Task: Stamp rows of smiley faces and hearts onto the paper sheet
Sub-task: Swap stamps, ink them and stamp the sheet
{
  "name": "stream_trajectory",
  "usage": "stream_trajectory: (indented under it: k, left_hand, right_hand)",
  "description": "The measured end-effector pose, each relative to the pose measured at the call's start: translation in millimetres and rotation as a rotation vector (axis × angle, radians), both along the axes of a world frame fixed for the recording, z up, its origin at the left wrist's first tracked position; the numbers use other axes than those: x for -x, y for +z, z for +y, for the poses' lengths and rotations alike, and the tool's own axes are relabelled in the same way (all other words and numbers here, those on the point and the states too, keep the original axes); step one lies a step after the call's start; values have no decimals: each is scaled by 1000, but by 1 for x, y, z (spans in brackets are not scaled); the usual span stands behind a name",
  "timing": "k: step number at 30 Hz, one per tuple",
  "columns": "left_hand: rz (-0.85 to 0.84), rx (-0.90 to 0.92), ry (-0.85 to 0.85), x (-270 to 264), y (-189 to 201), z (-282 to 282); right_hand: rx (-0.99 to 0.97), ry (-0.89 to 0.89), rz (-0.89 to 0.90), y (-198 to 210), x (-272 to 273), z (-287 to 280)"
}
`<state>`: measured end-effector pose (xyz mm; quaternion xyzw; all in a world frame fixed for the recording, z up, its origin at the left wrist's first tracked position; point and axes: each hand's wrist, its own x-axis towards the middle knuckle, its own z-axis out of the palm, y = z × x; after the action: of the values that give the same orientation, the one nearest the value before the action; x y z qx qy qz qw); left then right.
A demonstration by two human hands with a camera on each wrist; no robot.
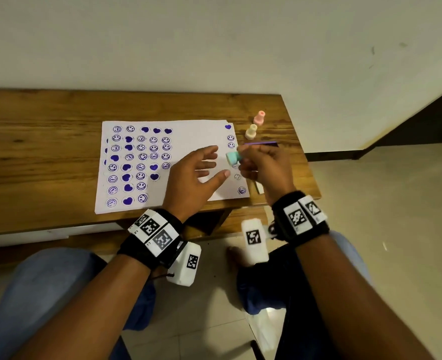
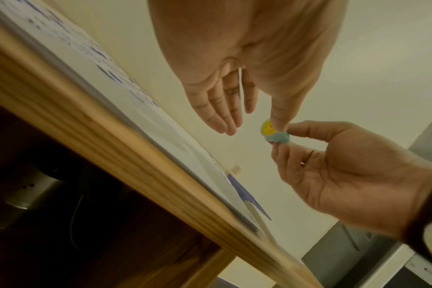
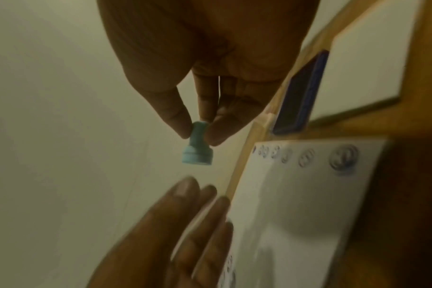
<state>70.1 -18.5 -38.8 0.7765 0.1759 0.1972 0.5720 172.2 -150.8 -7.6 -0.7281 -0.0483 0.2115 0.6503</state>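
While the right hand (image 1: 262, 165) is pinching a teal stamp (image 1: 233, 157) by its narrow handle between thumb and fingertips, it is holding the stamp lifted above the right edge of the paper sheet (image 1: 188, 133), with the wide base turned toward the left. In the left wrist view the stamp's (image 2: 275, 134) face is showing yellow, with what is probably a smiley pattern, though blur is making that hard to confirm. In the right wrist view the stamp (image 3: 197, 149) is hanging clear of the sheet (image 3: 284, 204), touching nothing but the fingers. The left hand (image 1: 196, 178) is hovering just left of the stamp with its fingers spread and relaxed, gripping nothing; whether the palm is touching the paper I cannot tell. The sheet is lying flat on the wooden table (image 1: 45, 152), its left half carrying columns of purple smiley faces and hearts (image 1: 139, 165), and a single column of fainter prints (image 1: 231, 141) is running down its right margin, topped by one heart. Beyond the sheet's far right corner a cream stamp (image 1: 251, 131) and a pink stamp (image 1: 259, 117) are standing upright near each other on the table. Just right of the sheet, partly hidden behind the right hand, a purple ink pad (image 1: 261, 143) is lying on the wood, well seen in the right wrist view (image 3: 301, 93) as a dark blue tray.
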Motion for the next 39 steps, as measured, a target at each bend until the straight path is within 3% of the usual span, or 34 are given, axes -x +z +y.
stream_trajectory:
  k: [13,27,29,32,35,39]
  left_hand:
    - [-87,46,65,1,0,0]
    - [-94,237,113,-4,5,-2]
    - [-95,275,153,-4,6,-1]
    - [-117,362,253,-3,8,14]
    - [-99,352,239,0,8,31]
    - [-49,241,125,4,7,22]
  right_hand:
    - [-73,-23,5,-17,16,15]
    - [-209,18,92,-11,12,9]
    - [-278,-44,132,-7,9,8]
    - [-434,-291,215,4,-12,-7]
    - [-376,-358,86,6,-28,-28]
    - [-41,-261,-203,0,-34,-34]
